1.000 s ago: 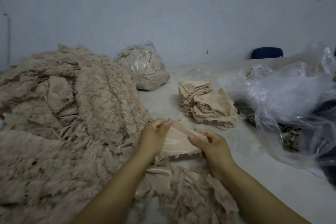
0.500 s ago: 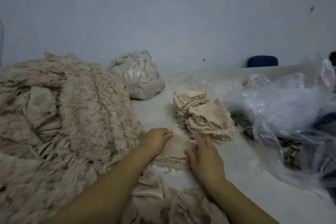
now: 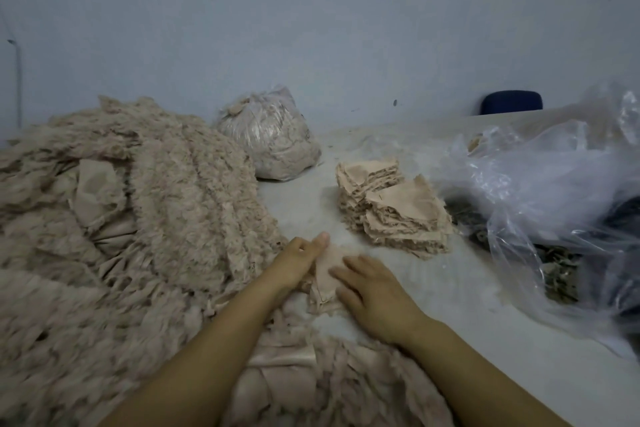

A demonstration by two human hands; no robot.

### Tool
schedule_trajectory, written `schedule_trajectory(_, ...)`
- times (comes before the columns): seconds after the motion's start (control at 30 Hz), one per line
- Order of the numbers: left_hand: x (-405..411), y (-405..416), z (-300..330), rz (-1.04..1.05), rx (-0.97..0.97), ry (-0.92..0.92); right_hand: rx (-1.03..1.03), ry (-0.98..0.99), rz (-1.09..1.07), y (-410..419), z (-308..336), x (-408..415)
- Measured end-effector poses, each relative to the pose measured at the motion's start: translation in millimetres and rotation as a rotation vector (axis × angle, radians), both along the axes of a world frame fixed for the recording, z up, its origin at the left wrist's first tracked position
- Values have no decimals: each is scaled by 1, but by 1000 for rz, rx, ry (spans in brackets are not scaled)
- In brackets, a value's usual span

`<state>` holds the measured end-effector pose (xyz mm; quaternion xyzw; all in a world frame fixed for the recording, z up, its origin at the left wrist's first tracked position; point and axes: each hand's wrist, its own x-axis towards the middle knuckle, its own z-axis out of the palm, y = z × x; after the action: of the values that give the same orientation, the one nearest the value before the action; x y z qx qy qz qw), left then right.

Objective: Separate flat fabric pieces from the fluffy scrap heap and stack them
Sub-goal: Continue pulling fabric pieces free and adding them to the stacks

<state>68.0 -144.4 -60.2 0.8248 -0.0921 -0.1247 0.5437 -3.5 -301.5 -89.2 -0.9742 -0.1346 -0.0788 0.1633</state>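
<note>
A big heap of fluffy beige scraps [image 3: 145, 218] fills the left side of the table and runs along the near edge. A flat beige fabric piece [image 3: 325, 274] lies on the table between my hands. My left hand [image 3: 299, 262] curls its fingers on the piece's left edge, thumb stretched forward. My right hand [image 3: 372, 291] lies on the piece's right side, fingers spread and fairly straight. Farther back to the right stands a stack of flat fabric pieces [image 3: 391, 206], apart from both hands.
A tied plastic bag stuffed with beige scraps [image 3: 270, 137] sits at the back by the wall. Crumpled clear plastic bags [image 3: 554, 191] with dark bits inside crowd the right side. A dark blue chair back [image 3: 510, 102] shows behind the pale table [image 3: 467, 288].
The flat piece was held up between both hands a second ago; it now lies on the table, with both hands lowered onto it. The view shifted slightly.
</note>
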Motion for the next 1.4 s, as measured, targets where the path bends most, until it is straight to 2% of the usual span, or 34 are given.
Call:
schedule_trajectory(0.03,-3,4,0,-51,11,31,-81,83,0,0,-4,1)
schedule_trajectory(0.1,-8,10,-4,-114,101,-20,-156,164,-13,-2,-8,3)
schedule_trajectory(0.23,-17,21,-5,-25,85,-26,-195,178,-29,0,-10,4)
schedule_trajectory(0.3,-21,34,1,-55,46,2,-184,193,-43,1,-11,4)
schedule_trajectory(0.47,-40,57,22,-348,109,84,-206,196,-65,2,-9,4)
schedule_trajectory(0.57,-51,61,34,-481,143,62,-179,158,-66,2,-5,-4)
schedule_trajectory(0.63,-56,67,45,-561,247,-11,-11,-42,-59,4,2,-12)
schedule_trajectory(0.67,-59,70,49,-594,320,-41,150,-134,-53,8,9,-17)
schedule_trajectory(0.7,-60,75,51,-619,419,-78,339,-145,-32,11,16,-23)
schedule_trajectory(0.77,-61,82,52,-622,681,-183,654,67,77,20,32,-39)
schedule_trajectory(0.8,-61,85,52,-619,748,-213,710,202,144,25,36,-46)
schedule_trajectory(0.83,-61,86,51,-621,733,-222,689,302,189,31,37,-51)
schedule_trajectory(0.9,-63,85,50,-625,544,-211,625,361,222,40,32,-56)
schedule_trajectory(0.93,-64,83,51,-617,443,-214,671,337,231,43,29,-56)
schedule_trajectory(1.03,-64,79,45,-480,263,-285,1025,299,158,47,27,-52)
schedule_trajectory(1.13,-58,79,34,-296,280,-331,1255,342,125,40,32,-52)
schedule_trajectory(1.27,-61,68,26,-272,200,-395,1247,526,19,39,30,-50)
schedule_trajectory(1.4,-63,52,9,-216,221,-517,1252,315,-86,50,23,-43)
